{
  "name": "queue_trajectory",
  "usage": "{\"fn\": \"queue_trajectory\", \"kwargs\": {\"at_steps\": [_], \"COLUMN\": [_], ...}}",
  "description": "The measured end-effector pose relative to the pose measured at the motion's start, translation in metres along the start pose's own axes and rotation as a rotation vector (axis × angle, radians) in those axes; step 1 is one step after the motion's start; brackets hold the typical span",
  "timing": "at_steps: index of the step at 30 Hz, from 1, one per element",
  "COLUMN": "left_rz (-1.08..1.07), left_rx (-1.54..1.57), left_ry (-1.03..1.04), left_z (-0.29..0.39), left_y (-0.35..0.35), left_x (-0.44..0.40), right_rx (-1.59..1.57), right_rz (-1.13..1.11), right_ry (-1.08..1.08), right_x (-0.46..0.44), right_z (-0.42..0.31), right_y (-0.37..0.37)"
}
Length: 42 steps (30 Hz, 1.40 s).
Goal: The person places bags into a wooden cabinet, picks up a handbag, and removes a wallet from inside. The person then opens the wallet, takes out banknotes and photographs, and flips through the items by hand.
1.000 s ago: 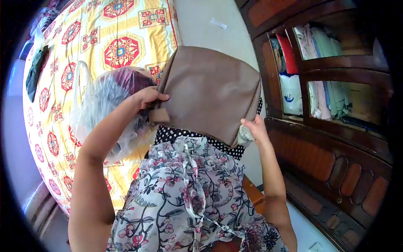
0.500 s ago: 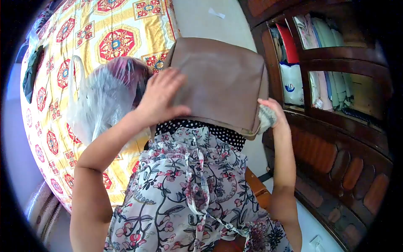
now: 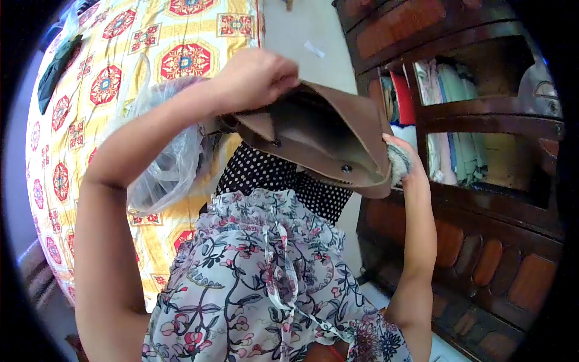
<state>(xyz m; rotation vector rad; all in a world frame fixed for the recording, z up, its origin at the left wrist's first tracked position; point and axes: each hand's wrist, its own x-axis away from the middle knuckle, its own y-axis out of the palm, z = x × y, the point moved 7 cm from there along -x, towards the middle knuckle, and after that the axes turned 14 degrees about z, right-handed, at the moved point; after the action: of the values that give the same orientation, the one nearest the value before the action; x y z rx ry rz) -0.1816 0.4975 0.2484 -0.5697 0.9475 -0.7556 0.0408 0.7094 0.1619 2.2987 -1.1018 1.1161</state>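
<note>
A brown leather-look handbag point(image 3: 313, 154) is tilted above my lap, its mouth open and its pale inside partly in shadow. Two small metal snaps show along the near rim. My left hand point(image 3: 259, 78) is closed at the bag's upper left edge, fingers curled down at the flap; the fingertips are partly hidden. At the bag's right side, my right hand point(image 3: 405, 158) holds a grey-and-white fuzzy cloth point(image 3: 398, 164) against it. The cloth is bunched between palm and bag.
To the left, a bed with a yellow and red patterned cover point(image 3: 105, 84) carries a clear plastic bag point(image 3: 172, 169) with things inside and a dark garment point(image 3: 55, 75). A dark wooden cabinet point(image 3: 476, 114) with folded clothes stands close on the right. A white scrap point(image 3: 313, 48) lies on the floor.
My left hand has moved up from the bag's smooth front to its upper edge. The bag's flap has been lifted, and its inside now shows. My right hand keeps the cloth at the bag's side.
</note>
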Motion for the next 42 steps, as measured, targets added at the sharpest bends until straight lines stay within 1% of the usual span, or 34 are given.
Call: {"fn": "queue_trajectory", "kwargs": {"at_steps": [1,3,5,7,8,9,11,13,15,16,17,19,20,21,23,25,26,27,28,29,30,31,32,33,34,35,36,37,38,39,41,42], "left_rz": [0.015,0.026,0.024,-0.017,-0.064,-0.065,-0.058,-0.065,-0.118,-0.098,-0.099,-0.081,-0.069,-0.072,-0.106,-0.135,-0.165,-0.164,-0.186,-0.205,0.108,0.158,-0.180,-0.251,-0.477,-0.676,-0.397,0.009,0.233,0.156,-0.028,-0.082], "left_rx": [-0.008,0.001,0.013,0.026,0.028,0.031,0.096,0.117,0.038,0.021,0.021,-0.020,-0.001,-0.004,-0.081,-0.103,-0.121,-0.125,-0.250,-0.377,-0.409,-0.253,-0.157,-0.011,-0.069,-0.181,0.097,0.467,0.553,0.448,0.252,0.189], "left_ry": [0.041,0.078,0.118,0.158,0.097,0.097,0.054,0.067,0.088,0.129,0.128,0.170,0.135,0.131,0.177,0.161,0.148,0.142,0.173,0.200,0.389,0.467,0.374,0.307,0.229,0.131,-0.303,-0.609,-0.616,-0.510,-0.270,-0.173], "left_z": [0.003,0.014,0.016,0.014,0.007,0.001,-0.016,-0.010,-0.002,0.000,0.000,0.003,0.005,0.006,0.011,0.016,0.018,0.020,0.020,0.017,0.038,0.075,0.087,0.097,0.085,0.058,0.033,0.010,-0.007,-0.016,-0.023,-0.023], "left_y": [-0.011,-0.032,-0.038,-0.035,-0.032,-0.029,-0.023,-0.022,-0.017,-0.012,-0.008,-0.006,-0.008,-0.007,-0.002,-0.001,0.000,-0.001,0.000,0.000,-0.010,-0.026,-0.006,0.006,0.040,0.082,0.069,0.052,0.047,0.063,0.101,0.118], "left_x": [-0.013,-0.033,-0.042,-0.049,-0.052,-0.055,-0.058,-0.059,-0.056,-0.055,-0.054,-0.053,-0.052,-0.053,-0.055,-0.057,-0.057,-0.056,-0.055,-0.052,-0.041,-0.024,-0.007,0.010,0.025,0.036,0.029,0.029,0.027,0.021,0.017,0.018], "right_rx": [-0.044,-0.024,-0.014,0.006,-0.006,-0.007,0.181,0.158,0.231,0.322,0.321,0.623,0.747,0.871,1.243,1.411,1.410,1.387,1.364,1.368,1.268,1.164,1.241,1.280,1.324,1.366,1.404,1.446,1.365,1.367,1.402,1.409], "right_rz": [0.020,0.039,0.061,-0.035,0.111,0.114,-0.246,-0.209,-0.099,-0.044,-0.044,0.091,0.132,0.212,0.388,0.477,0.468,0.447,0.423,0.411,0.292,0.182,0.078,0.076,0.053,0.029,-0.018,-0.063,-0.085,-0.120,-0.136,-0.138], "right_ry": [-0.022,-0.040,-0.050,0.043,0.037,0.039,-0.109,-0.107,-0.256,-0.315,-0.314,-0.797,-0.768,-0.899,-1.028,-1.157,-1.162,-1.222,-1.287,-1.300,-1.232,-1.157,-1.108,-1.063,-1.091,-1.129,-1.117,-1.099,-1.173,-1.199,-1.094,-1.098], "right_x": [0.009,0.029,0.034,0.034,0.033,0.030,0.030,0.040,0.044,0.049,0.050,0.064,0.073,0.077,0.092,0.082,0.071,0.063,0.058,0.055,0.049,0.045,0.048,0.049,0.055,0.061,0.068,0.074,0.078,0.078,0.088,0.088], "right_z": [-0.009,-0.021,-0.022,-0.012,-0.007,-0.008,-0.016,-0.019,-0.030,-0.034,-0.028,-0.034,-0.028,-0.025,-0.028,-0.031,-0.034,-0.036,-0.038,-0.044,-0.050,-0.053,-0.055,-0.057,-0.058,-0.062,-0.063,-0.060,-0.057,-0.053,-0.052,-0.054], "right_y": [0.002,0.005,-0.004,-0.008,-0.018,-0.025,-0.021,-0.015,-0.017,-0.011,0.000,0.029,0.050,0.068,0.111,0.140,0.143,0.149,0.154,0.154,0.152,0.150,0.155,0.161,0.167,0.175,0.182,0.187,0.192,0.198,0.202,0.198]}}
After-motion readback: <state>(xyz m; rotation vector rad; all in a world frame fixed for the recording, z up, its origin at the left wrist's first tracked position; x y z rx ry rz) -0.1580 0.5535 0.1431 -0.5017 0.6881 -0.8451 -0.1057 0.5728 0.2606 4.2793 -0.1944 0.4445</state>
